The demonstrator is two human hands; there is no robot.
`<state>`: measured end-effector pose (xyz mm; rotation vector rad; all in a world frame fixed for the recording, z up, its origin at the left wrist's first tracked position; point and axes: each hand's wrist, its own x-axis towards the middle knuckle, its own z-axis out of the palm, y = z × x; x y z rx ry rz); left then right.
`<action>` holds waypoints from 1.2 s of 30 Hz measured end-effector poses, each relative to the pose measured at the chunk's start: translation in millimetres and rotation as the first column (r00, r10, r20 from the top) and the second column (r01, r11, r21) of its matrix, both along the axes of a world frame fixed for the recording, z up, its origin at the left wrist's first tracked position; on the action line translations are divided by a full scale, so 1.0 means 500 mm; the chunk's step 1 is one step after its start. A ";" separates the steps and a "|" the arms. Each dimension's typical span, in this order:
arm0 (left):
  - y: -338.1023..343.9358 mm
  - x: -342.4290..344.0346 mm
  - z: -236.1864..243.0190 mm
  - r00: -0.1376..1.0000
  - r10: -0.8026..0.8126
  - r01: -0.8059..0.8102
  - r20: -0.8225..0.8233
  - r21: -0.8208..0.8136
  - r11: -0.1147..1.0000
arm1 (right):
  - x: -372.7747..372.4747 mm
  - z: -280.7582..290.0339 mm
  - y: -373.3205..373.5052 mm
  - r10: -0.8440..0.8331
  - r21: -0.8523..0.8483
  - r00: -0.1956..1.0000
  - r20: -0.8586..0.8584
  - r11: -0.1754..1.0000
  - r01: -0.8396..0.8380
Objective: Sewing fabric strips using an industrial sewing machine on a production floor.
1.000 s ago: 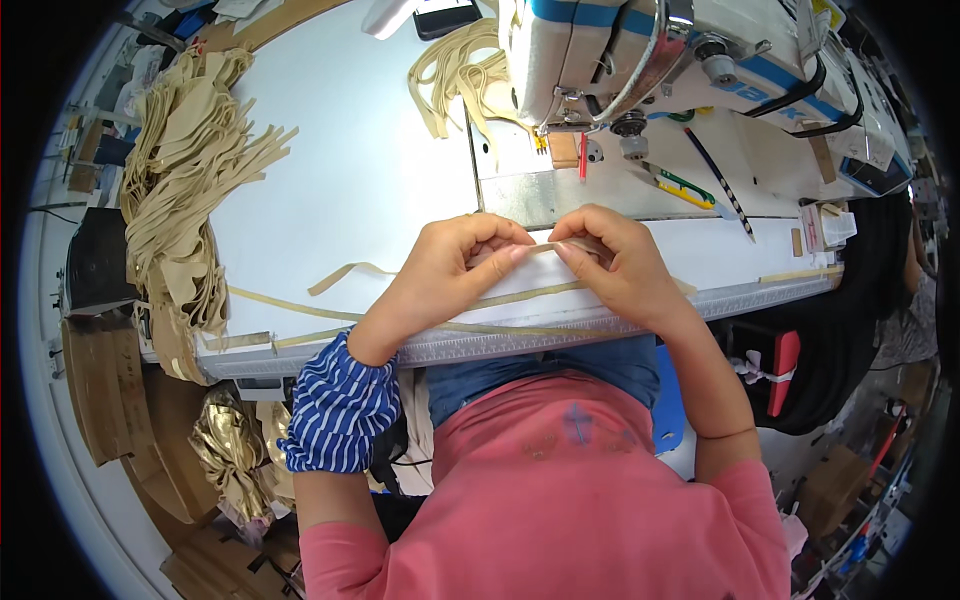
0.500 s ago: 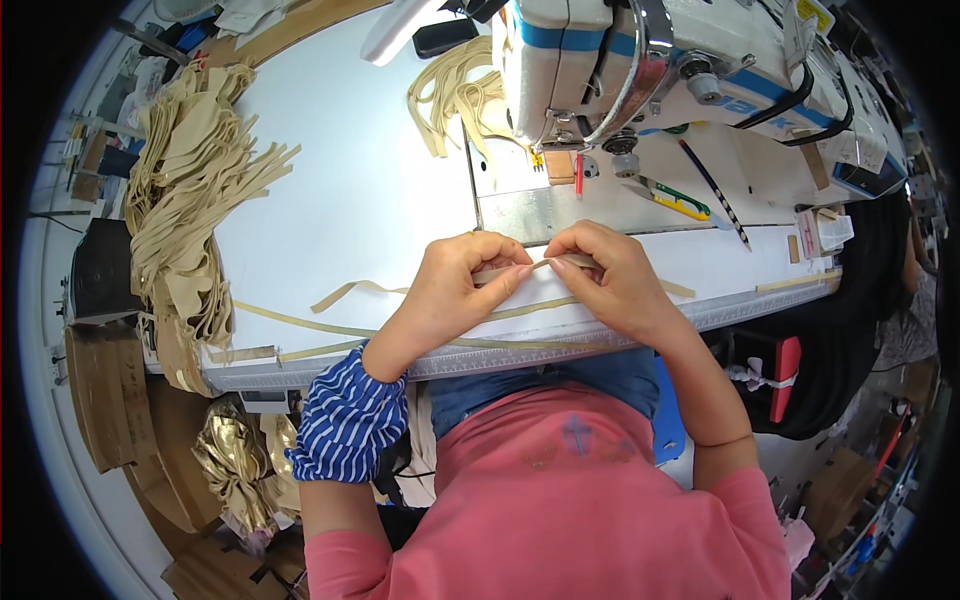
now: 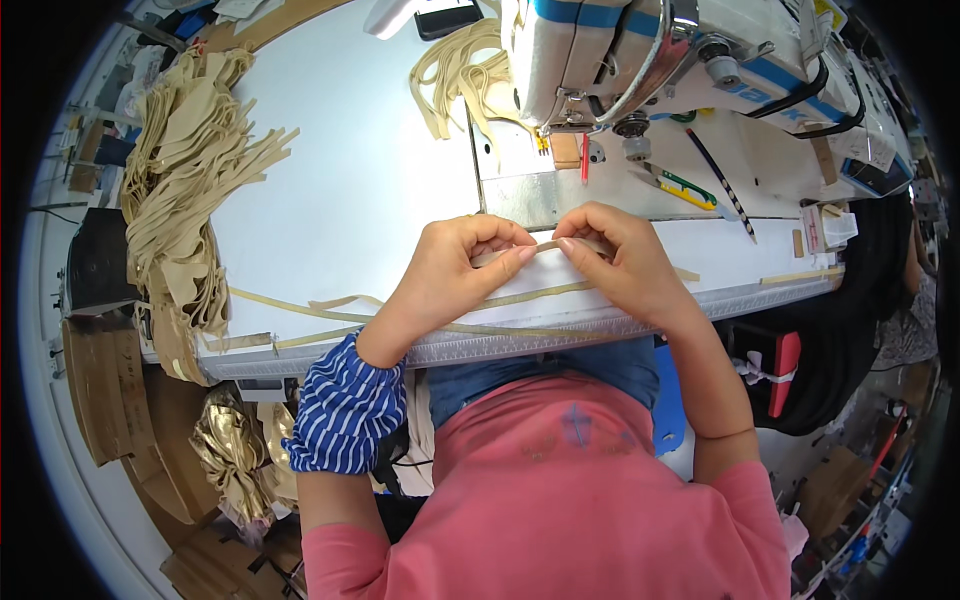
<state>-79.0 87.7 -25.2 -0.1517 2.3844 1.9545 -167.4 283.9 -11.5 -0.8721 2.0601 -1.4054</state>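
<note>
My left hand [image 3: 462,270] pinches a narrow beige fabric strip [image 3: 545,246] between thumb and fingers, and my right hand [image 3: 618,262] grips the same strip a short way to its right, so only a short piece shows between them. The strip's loose left tail lies on the white tabletop [image 3: 340,180]. Beneath my hands, long yellowish tape lines [image 3: 285,302] run along the table near a ruler edge [image 3: 470,350].
A white sewing machine [image 3: 650,60] stands at back right, with pens and cutters [image 3: 685,190] beside it. A large heap of beige strips [image 3: 190,200] lies at the left; looser strips [image 3: 450,75] and a black phone [image 3: 445,20] lie at the back.
Both hands keep their pinch on the strip, with only slight movement. The strip's left tail has shifted and lies a little lower and flatter than a second ago.
</note>
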 end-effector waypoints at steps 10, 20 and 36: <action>0.001 -0.003 -0.012 0.999 0.035 -0.036 0.007 0.042 0.998 | 0.000 -0.007 0.000 0.009 -0.023 0.997 0.071 1.000 -0.007; 0.013 0.003 0.006 0.982 0.061 -0.085 -0.177 -0.129 0.988 | 0.001 0.005 -0.009 -0.071 -0.142 0.806 0.588 0.972 0.190; 0.019 0.010 0.014 0.933 0.108 -0.189 -0.343 -0.212 0.959 | -0.010 0.000 -0.013 0.032 -0.132 0.813 0.581 0.990 0.055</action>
